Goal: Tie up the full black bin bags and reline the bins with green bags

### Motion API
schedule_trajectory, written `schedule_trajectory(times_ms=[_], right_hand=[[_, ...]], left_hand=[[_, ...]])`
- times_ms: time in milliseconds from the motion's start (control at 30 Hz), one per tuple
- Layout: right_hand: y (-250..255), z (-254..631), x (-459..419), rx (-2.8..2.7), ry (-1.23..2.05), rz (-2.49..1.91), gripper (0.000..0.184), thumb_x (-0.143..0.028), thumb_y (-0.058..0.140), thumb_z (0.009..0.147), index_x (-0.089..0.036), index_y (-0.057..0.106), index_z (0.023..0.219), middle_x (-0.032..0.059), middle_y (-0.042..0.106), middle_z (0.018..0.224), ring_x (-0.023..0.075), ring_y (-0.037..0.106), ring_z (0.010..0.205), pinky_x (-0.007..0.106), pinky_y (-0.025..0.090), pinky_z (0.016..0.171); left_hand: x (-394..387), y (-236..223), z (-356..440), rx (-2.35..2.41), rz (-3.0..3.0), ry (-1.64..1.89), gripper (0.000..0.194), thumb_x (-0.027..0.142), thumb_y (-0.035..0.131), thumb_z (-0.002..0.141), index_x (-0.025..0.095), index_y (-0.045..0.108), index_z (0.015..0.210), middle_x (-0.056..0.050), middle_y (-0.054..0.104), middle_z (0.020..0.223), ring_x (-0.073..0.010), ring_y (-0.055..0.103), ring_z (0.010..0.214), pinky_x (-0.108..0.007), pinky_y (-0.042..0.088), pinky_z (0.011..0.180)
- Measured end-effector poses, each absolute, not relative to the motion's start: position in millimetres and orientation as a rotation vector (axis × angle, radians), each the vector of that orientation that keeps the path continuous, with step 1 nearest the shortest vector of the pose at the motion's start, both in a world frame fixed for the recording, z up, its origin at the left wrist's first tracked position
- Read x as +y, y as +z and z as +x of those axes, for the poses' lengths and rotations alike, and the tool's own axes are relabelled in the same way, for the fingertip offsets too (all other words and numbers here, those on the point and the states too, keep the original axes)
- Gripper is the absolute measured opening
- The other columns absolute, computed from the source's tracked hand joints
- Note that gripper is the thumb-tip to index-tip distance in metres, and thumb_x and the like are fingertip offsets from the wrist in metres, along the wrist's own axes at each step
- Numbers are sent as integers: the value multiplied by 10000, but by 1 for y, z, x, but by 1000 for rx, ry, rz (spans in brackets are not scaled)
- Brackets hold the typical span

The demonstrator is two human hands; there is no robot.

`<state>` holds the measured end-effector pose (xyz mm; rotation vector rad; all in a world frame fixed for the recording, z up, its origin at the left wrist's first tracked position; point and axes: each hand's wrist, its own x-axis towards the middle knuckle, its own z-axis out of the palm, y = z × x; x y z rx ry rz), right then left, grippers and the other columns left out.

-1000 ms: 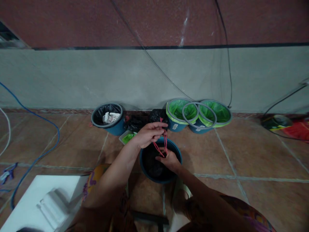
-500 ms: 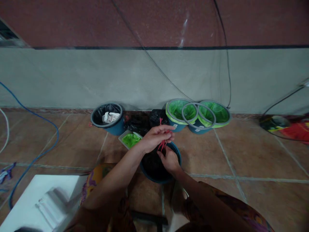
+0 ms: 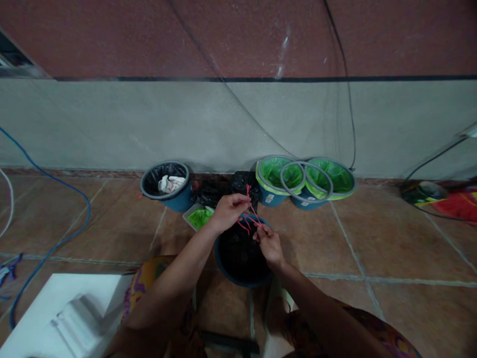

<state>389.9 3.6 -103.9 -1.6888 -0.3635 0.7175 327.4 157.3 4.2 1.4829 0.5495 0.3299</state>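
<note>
A blue bin [image 3: 223,266] lined with a black bag [image 3: 240,251] stands on the tiled floor in front of me. Red drawstrings [image 3: 248,221] rise from the bag above the bin's far rim. My left hand [image 3: 229,211] pinches the strings from the left. My right hand [image 3: 268,243] pinches them from the right, just above the rim. The two hands are a short way apart with the strings stretched between them.
Against the wall stand a blue bin with a black liner and white paper [image 3: 166,183], tied black bags [image 3: 242,183], and three bins with green liners [image 3: 305,178]. A small tray of green bags [image 3: 199,217] lies near. A white box [image 3: 63,313] and blue cable [image 3: 70,223] are left.
Both hands have shifted on the red strings: the right hand rose from inside the bin to its rim, and the left hand drew back leftward, spreading the strings between them.
</note>
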Motion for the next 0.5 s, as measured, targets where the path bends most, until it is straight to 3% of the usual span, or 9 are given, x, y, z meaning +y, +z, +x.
schedule_trajectory(times_ms=[133,200,500], right_hand=[[-96,387,6,-460,1048,-1584,556,-486,568,792,-144,514,1228,-51,583,573,101,446,467,234,333,489],[-93,386,6,-542,1173,-1545,625,-466,590,786,-153,450,1309,-55,602,587,92,443,452,221,311,468],[-96,377,6,-754,1311,-1515,390,-503,574,832,-148,664,966,-38,524,562,72,410,470,225,278,464]], left_hand=[[152,10,328,509,1531,350,152,160,630,792,129,701,924,-35,726,798,-122,654,691,-237,517,675],[148,12,329,463,1517,333,167,144,610,798,130,694,942,-47,732,836,-130,668,719,-238,523,670],[141,-4,338,406,1481,376,185,173,577,832,125,676,980,-81,736,893,-159,698,774,-285,553,733]])
